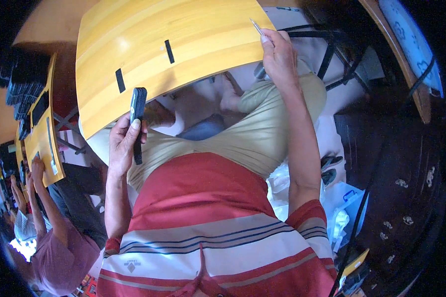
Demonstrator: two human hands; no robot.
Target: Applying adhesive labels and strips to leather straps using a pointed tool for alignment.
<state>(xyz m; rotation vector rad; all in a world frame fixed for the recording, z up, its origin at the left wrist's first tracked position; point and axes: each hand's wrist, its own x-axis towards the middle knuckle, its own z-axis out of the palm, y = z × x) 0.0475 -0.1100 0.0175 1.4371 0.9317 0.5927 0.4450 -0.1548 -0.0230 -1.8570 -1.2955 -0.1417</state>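
My left hand [125, 141] is closed round a stack of flat black strips [139, 101], held upright at the near left edge of the yellow wooden table [134, 29]. My thumb presses on the front of the stack. Above the table's right corner, my right hand [280, 55] grips a slim pointed silvery tool [257, 27], its tip aimed up and left; its exact kind is too small to tell. Two short black strips lie apart on the tabletop, a left strip [120, 80] and a right strip [169, 51].
To the left, a person in a purple shirt [64, 260] works at another yellow table [49, 148], near stacked black pieces [27, 79]. A clear plastic box [349, 208] stands on the floor at right, near dark sandals [328, 168]. Black metal legs [327, 59] stand beyond my right arm.
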